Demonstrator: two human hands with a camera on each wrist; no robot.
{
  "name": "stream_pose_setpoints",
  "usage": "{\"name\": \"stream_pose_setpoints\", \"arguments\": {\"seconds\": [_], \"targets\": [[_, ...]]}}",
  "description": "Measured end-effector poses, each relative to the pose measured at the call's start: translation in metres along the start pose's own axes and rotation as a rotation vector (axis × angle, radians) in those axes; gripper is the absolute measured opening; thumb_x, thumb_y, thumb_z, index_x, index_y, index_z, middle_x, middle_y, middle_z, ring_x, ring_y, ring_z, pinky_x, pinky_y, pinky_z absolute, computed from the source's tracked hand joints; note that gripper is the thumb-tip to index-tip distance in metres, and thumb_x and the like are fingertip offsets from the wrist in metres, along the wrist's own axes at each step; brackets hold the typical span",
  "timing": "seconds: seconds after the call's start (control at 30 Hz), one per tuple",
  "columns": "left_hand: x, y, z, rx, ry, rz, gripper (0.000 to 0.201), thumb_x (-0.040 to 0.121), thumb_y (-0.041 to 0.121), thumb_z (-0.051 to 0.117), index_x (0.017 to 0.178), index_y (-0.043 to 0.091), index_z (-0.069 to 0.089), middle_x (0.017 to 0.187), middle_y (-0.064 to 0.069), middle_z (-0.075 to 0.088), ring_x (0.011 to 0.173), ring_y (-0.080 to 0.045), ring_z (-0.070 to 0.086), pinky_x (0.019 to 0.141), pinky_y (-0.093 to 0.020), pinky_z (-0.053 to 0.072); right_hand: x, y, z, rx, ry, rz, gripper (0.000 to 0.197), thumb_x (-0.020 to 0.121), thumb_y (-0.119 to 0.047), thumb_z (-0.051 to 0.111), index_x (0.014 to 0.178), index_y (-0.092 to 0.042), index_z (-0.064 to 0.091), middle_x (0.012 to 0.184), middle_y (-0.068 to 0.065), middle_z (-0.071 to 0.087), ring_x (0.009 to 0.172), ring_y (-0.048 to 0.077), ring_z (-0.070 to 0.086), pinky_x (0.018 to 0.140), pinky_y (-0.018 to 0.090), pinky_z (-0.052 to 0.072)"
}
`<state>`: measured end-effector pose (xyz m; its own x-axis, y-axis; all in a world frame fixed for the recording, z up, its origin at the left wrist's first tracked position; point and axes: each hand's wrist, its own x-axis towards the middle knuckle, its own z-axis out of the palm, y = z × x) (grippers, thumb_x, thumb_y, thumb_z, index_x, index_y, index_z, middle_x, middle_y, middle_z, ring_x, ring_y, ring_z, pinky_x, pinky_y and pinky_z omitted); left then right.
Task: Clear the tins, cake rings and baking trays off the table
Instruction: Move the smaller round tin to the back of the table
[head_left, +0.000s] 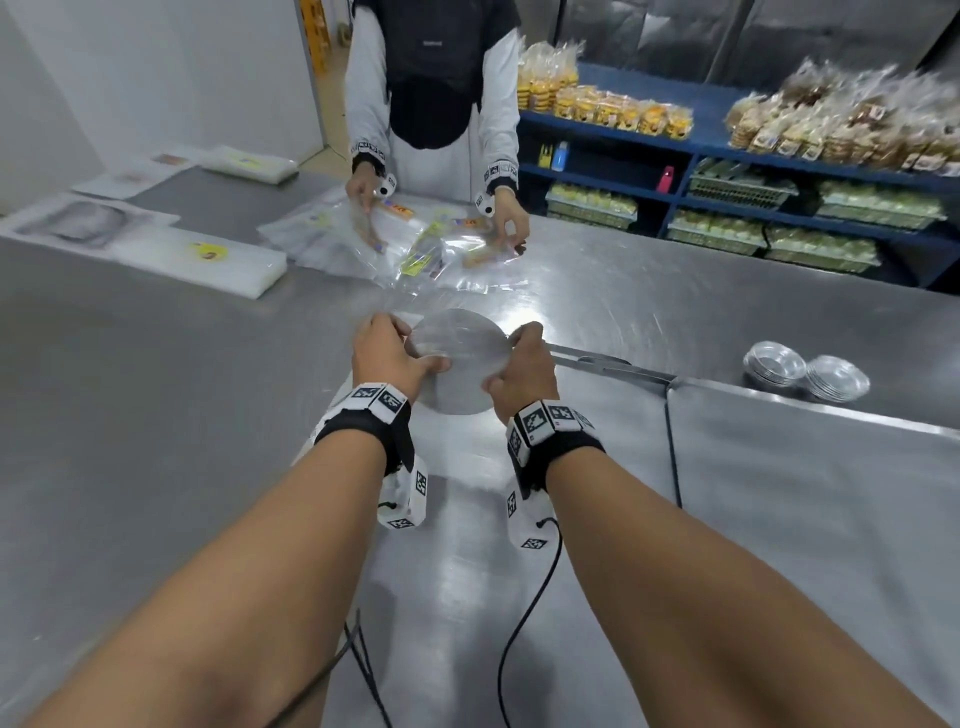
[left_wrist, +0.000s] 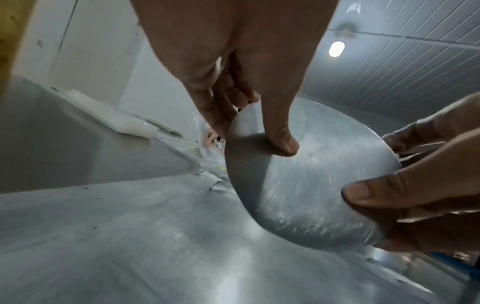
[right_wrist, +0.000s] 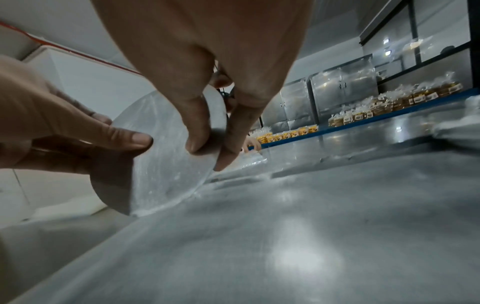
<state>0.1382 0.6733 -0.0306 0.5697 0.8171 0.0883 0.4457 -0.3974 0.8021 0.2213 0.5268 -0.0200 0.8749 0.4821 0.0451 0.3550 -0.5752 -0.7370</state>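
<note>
Round metal disc (head_left: 457, 361) lifting clear of the table (head_left: 156, 415)!
Left hand (head_left: 387, 356) pinches at nine o'clock, right hand (head_left: 522, 371) at three; next, carry it level.

Round flat metal disc (head_left: 457, 358), tilted, lifted off table (head_left: 156, 389).

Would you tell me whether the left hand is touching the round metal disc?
Touching. The left wrist view shows the left hand with its thumb pressed on the round metal disc.
</note>
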Motion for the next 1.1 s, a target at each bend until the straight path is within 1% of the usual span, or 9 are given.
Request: {"name": "stream_pose_setpoints", "arguments": {"seconds": [0.13, 0.23, 0.37, 0.47, 0.6, 0.8, 0.9, 1.03, 1.1], "targets": [[-0.050, 0.044, -0.016, -0.115, 0.019, 0.049, 0.064, 0.052, 0.027, 0.099, 0.092, 0.014, 0.051, 0.091, -0.006, 0.061, 0.078, -0.020, 0.054, 0.063, -0.026, 0.039, -0.032, -0.012, -0.058, -0.003, 0.029, -0.042, 0.050, 0.074, 0.002, 0.070, 0.114, -0.004, 0.041, 0.109, 0.012, 0.051, 0.091, 0.026, 0.053, 0.070, 0.032, 0.042], [-0.095, 0.079, -0.027, -0.160, 0.011, 0.080, 0.070, 0.048, 0.029, 0.098, 0.096, 0.016, 0.049, 0.086, -0.006, 0.062, 0.072, -0.021, 0.057, 0.068, -0.037, 0.051, -0.065, -0.015, -0.107, -0.016, 0.053, -0.048, 0.052, 0.073, 0.003, 0.072, 0.113, -0.006, 0.041, 0.106, 0.011, 0.053, 0.095, 0.028, 0.058, 0.071, 0.033, 0.047], [-0.161, 0.129, -0.038, -0.098, -0.034, 0.157, 0.069, 0.052, 0.027, 0.098, 0.102, 0.020, 0.051, 0.091, -0.005, 0.064, 0.082, -0.025, 0.062, 0.075, -0.040, 0.054, -0.119, -0.012, -0.176, -0.065, 0.045, -0.009, 0.058, 0.072, -0.001, 0.078, 0.115, -0.012, 0.041, 0.110, 0.010, 0.055, 0.097, 0.027, 0.061, 0.081, 0.038, 0.055], [-0.216, 0.161, -0.040, -0.093, -0.089, 0.194, 0.066, 0.054, 0.024, 0.097, 0.104, 0.019, 0.055, 0.099, -0.005, 0.065, 0.090, -0.025, 0.062, 0.077, -0.037, 0.052, -0.164, -0.003, -0.226, -0.065, 0.035, 0.015, 0.059, 0.072, -0.002, 0.080, 0.116, -0.013, 0.042, 0.111, 0.010, 0.054, 0.096, 0.028, 0.061, 0.078, 0.036, 0.054], [-0.288, 0.190, -0.039, -0.109, -0.160, 0.201, 0.066, 0.054, 0.025, 0.098, 0.103, 0.015, 0.055, 0.096, -0.001, 0.061, 0.087, -0.022, 0.058, 0.068, -0.031, 0.046, -0.228, 0.016, -0.283, -0.101, 0.037, 0.041, 0.060, 0.074, -0.003, 0.081, 0.119, -0.014, 0.043, 0.105, 0.006, 0.047, 0.090, 0.024, 0.055, 0.071, 0.030, 0.046], [-0.391, 0.214, -0.029, -0.071, -0.332, 0.259, 0.065, 0.053, 0.021, 0.098, 0.101, 0.019, 0.055, 0.078, 0.003, 0.060, 0.068, -0.015, 0.058, 0.052, -0.026, 0.042, -0.310, 0.065, -0.335, -0.041, 0.027, 0.104, 0.060, 0.065, 0.000, 0.087, 0.105, -0.021, 0.048, 0.104, 0.005, 0.056, 0.089, 0.027, 0.065, 0.077, 0.044, 0.060], [-0.434, 0.222, -0.018, 0.060, -0.477, 0.320, 0.065, 0.055, 0.025, 0.098, 0.105, 0.021, 0.056, 0.093, -0.001, 0.064, 0.074, -0.015, 0.060, 0.057, -0.026, 0.046, -0.346, 0.093, -0.351, -0.007, 0.065, 0.120, 0.050, 0.067, 0.002, 0.086, 0.096, -0.024, 0.055, 0.097, 0.006, 0.058, 0.080, 0.028, 0.069, 0.069, 0.044, 0.061], [-0.481, 0.227, -0.001, 0.181, -0.567, 0.423, 0.073, 0.057, 0.031, 0.097, 0.117, 0.020, 0.057, 0.105, 0.000, 0.061, 0.090, -0.020, 0.059, 0.070, -0.026, 0.044, -0.387, 0.131, -0.369, 0.027, 0.074, 0.131, 0.047, 0.066, 0.010, 0.083, 0.087, -0.023, 0.059, 0.083, 0.007, 0.058, 0.059, 0.020, 0.062, 0.042, 0.024, 0.049], [-0.499, 0.228, 0.006, 0.202, -0.590, 0.453, 0.071, 0.061, 0.032, 0.096, 0.120, 0.017, 0.059, 0.102, 0.001, 0.057, 0.092, -0.020, 0.055, 0.073, -0.025, 0.042, -0.406, 0.146, -0.377, 0.055, 0.085, 0.145, 0.046, 0.064, 0.013, 0.081, 0.085, -0.022, 0.061, 0.081, 0.008, 0.058, 0.057, 0.017, 0.056, 0.038, 0.019, 0.046]]}}
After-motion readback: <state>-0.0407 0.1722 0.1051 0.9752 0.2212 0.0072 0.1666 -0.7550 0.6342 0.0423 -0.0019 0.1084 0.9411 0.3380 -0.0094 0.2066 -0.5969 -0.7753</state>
